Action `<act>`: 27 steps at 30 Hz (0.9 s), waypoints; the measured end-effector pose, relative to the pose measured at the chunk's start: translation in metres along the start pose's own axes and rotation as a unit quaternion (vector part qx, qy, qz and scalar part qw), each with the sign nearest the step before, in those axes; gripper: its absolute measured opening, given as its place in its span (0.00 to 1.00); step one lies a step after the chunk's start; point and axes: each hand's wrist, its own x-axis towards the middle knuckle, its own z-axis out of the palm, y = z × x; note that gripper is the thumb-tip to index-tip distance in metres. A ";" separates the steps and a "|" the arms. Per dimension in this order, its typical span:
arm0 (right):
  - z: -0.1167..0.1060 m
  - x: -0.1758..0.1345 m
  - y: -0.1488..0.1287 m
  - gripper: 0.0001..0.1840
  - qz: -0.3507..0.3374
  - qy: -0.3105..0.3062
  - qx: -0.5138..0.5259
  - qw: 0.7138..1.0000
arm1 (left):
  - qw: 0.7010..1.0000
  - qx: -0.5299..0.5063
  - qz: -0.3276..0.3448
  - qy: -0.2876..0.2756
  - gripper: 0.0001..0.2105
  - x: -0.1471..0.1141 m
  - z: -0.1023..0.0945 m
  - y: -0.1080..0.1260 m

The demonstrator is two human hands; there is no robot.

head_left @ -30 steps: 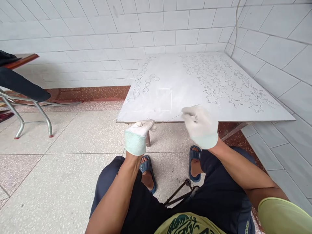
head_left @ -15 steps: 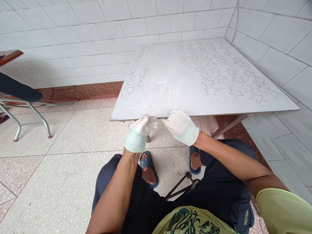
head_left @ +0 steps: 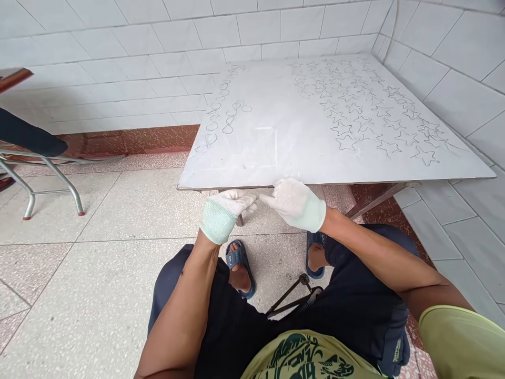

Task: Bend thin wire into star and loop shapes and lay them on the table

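My left hand (head_left: 226, 211), in a white glove with a pale green cuff, is closed in a pinch just off the table's near edge. Facing it, my right hand (head_left: 295, 203) wears a matching glove, its thumb and forefinger pressed together by the edge. The fingertips of both hands almost meet; whatever lies between them is too thin or small to make out. Beyond them is a white tabletop (head_left: 268, 105). Thin star-shaped wire outlines (head_left: 347, 142) cover its right side, and several looped wire shapes (head_left: 228, 128) lie along its left.
White tiled wall (head_left: 260, 26) borders the table behind and on the right. A metal-legged stool (head_left: 51, 192) stands at the left, with another person's dark-clothed leg (head_left: 29, 134) over it. Below my hands are my sandalled feet (head_left: 241, 263) and a dark folding frame (head_left: 290, 297).
My left hand has turned, its thumb coming down against the fingers. The right hand keeps nearly the same pose beside the edge. The view has shifted slightly.
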 end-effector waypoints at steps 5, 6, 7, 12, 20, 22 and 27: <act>0.012 -0.006 0.004 0.21 -0.034 0.010 0.015 0.999 | 0.998 0.030 -0.031 -0.035 0.18 0.001 -0.003 -0.002; 0.012 -0.006 0.004 0.20 -0.042 0.009 0.012 0.999 | 0.998 0.039 -0.034 -0.037 0.18 0.000 -0.003 -0.002; 0.011 -0.006 0.004 0.18 -0.049 0.007 0.009 0.999 | 0.997 0.050 -0.038 -0.038 0.19 0.000 -0.002 -0.002; 0.000 -0.003 0.004 0.15 -0.053 -0.009 -0.005 0.999 | 0.997 0.070 -0.029 -0.027 0.21 0.001 0.000 -0.003; -0.003 -0.004 0.007 0.24 -0.025 -0.004 0.003 1.000 | 1.000 0.005 0.018 -0.001 0.27 0.005 -0.005 -0.005; -0.001 -0.005 0.007 0.22 -0.030 0.002 -0.007 1.000 | 1.000 0.026 0.009 -0.014 0.22 0.006 -0.005 -0.006; 0.004 -0.005 0.003 0.22 -0.027 0.002 -0.025 0.999 | 1.000 -0.005 -0.025 -0.005 0.15 0.005 0.004 -0.007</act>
